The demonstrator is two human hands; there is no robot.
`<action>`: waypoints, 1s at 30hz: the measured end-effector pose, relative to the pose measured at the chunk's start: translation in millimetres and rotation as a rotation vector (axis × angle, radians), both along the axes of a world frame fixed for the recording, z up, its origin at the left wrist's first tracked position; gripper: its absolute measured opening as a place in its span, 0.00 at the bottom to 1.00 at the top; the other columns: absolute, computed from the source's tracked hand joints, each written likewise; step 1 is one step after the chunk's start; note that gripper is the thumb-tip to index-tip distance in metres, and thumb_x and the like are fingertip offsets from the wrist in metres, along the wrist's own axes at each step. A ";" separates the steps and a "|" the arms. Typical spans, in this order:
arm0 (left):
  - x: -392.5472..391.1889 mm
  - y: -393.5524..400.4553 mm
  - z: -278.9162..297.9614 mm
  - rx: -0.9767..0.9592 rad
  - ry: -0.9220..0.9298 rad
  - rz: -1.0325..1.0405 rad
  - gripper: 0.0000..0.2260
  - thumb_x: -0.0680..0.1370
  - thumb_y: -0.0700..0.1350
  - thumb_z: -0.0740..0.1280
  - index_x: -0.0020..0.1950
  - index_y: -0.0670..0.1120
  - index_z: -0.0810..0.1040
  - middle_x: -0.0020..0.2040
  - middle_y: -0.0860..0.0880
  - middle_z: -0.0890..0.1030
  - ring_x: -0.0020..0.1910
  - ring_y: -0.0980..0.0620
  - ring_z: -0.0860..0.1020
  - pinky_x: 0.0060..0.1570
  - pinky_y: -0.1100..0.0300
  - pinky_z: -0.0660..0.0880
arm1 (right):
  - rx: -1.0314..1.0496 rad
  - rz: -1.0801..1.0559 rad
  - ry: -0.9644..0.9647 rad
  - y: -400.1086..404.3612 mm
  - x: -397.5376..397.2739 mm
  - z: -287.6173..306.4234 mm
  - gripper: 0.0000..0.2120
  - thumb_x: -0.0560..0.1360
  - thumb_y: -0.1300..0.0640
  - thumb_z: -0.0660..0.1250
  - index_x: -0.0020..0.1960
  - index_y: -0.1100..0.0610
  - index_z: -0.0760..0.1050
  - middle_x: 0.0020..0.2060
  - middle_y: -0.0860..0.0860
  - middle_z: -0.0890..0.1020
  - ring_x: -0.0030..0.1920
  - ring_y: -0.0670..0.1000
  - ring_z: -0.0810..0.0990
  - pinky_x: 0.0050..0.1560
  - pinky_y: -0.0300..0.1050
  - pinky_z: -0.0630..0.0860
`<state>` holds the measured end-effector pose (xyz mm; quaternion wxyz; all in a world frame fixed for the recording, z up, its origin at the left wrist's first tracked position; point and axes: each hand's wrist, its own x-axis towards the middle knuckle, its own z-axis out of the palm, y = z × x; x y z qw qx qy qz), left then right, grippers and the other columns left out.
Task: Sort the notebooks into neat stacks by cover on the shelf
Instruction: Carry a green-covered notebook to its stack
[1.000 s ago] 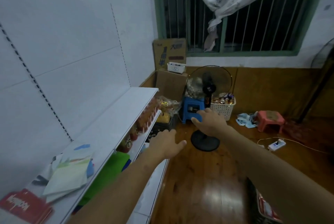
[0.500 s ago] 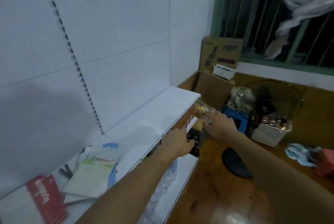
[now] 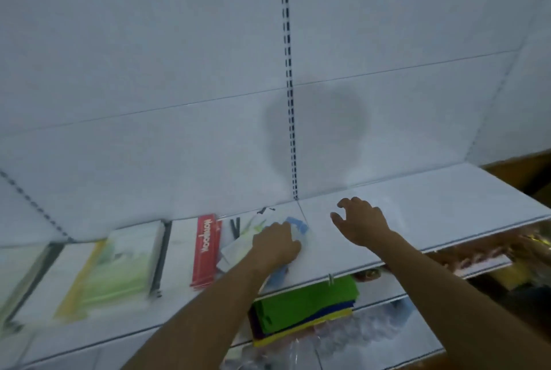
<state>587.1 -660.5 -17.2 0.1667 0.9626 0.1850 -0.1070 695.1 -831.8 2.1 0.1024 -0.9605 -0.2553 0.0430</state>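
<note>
The left hand (image 3: pixel 275 246) lay palm-down on a loose pile of pale notebooks with white, green and blue covers (image 3: pixel 238 246), its grip curled over the top one, though the blur left it unclear whether the fingers had truly closed on it. The right hand (image 3: pixel 362 225) hovered just beside that pile, above bare shelf, its grip spread wide and holding nothing, fingers bent downward. The pile sat near the middle of the white metal top shelf (image 3: pixel 447 208), reaching from the back wall toward the front edge. Just to its left lay a narrow red notebook with white lettering (image 3: pixel 205 250), running front to back. Further toward the left end lay a stack of green-and-white notebooks with a yellow spine strip (image 3: pixel 113 268), with dark-edged ones at its side, all smeared by motion. Behind the shelf rose a white panelled wall (image 3: pixel 149 71) with a slotted upright. On the lower shelf, beneath the front edge, rested a folded green cloth item over blue and yellow layers (image 3: pixel 307 307).
</note>
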 end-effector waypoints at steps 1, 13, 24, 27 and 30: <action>-6.2 7.9 -5.1 0.008 0.005 0.042 0.19 0.79 0.52 0.59 0.67 0.44 0.70 0.65 0.44 0.74 0.63 0.46 0.73 0.62 0.56 0.69 | 0.011 0.034 0.004 8.6 3.6 -5.0 0.23 0.79 0.41 0.54 0.69 0.52 0.67 0.64 0.52 0.74 0.63 0.54 0.73 0.63 0.51 0.68; -58.1 49.4 -46.6 0.054 0.013 0.351 0.24 0.79 0.53 0.59 0.71 0.43 0.65 0.68 0.42 0.70 0.66 0.45 0.69 0.65 0.52 0.68 | 0.009 0.264 0.259 65.6 -25.5 -65.4 0.21 0.79 0.43 0.57 0.66 0.55 0.69 0.59 0.54 0.77 0.58 0.53 0.76 0.55 0.47 0.73; -38.0 78.0 -69.8 -0.027 0.066 0.327 0.40 0.73 0.61 0.68 0.75 0.41 0.55 0.75 0.41 0.58 0.74 0.42 0.56 0.70 0.46 0.62 | -0.070 0.274 0.375 82.4 -50.2 -99.0 0.24 0.80 0.51 0.55 0.74 0.56 0.61 0.64 0.57 0.72 0.61 0.56 0.73 0.60 0.46 0.71; -38.0 76.6 -70.1 0.045 0.067 0.330 0.44 0.66 0.66 0.71 0.72 0.44 0.60 0.67 0.43 0.66 0.67 0.44 0.64 0.63 0.46 0.68 | -0.055 0.214 0.397 90.5 -50.1 -94.5 0.21 0.78 0.49 0.58 0.68 0.58 0.66 0.59 0.57 0.75 0.55 0.55 0.75 0.54 0.46 0.73; -40.9 70.1 -70.4 0.031 0.063 0.339 0.47 0.64 0.68 0.71 0.72 0.45 0.57 0.67 0.42 0.64 0.67 0.43 0.64 0.61 0.47 0.67 | -0.023 0.173 0.396 96.5 -48.7 -92.2 0.20 0.77 0.47 0.61 0.62 0.60 0.67 0.54 0.57 0.77 0.50 0.54 0.76 0.46 0.44 0.72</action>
